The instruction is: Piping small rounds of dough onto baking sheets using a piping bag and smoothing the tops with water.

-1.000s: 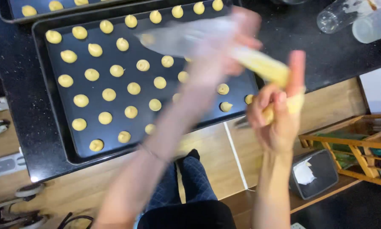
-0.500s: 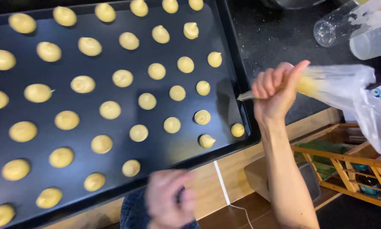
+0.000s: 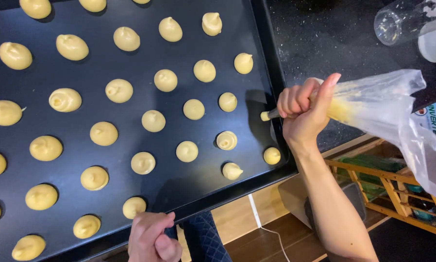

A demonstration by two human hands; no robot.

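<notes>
A black baking tray (image 3: 130, 68) fills most of the head view, covered with several rows of pale yellow piped dough mounds (image 3: 153, 121). My right hand (image 3: 303, 109) is closed around a clear plastic piping bag (image 3: 393, 111) holding yellow batter. Its nozzle (image 3: 266, 115) points left, just over the tray's right edge beside a bare patch. My left hand (image 3: 152, 237) is at the bottom, fingers curled in a loose fist at the tray's near rim, holding nothing that I can see.
A dark speckled countertop (image 3: 334, 39) lies right of the tray, with a clear glass (image 3: 397, 22) lying at the top right. Below the counter stand a wooden rack (image 3: 383, 189) and a wood floor with a white cable (image 3: 271, 233).
The view has moved closer to the tray. My right hand has brought the bag's nozzle down and left to the tray's right edge. My left hand has dropped to the near rim.
</notes>
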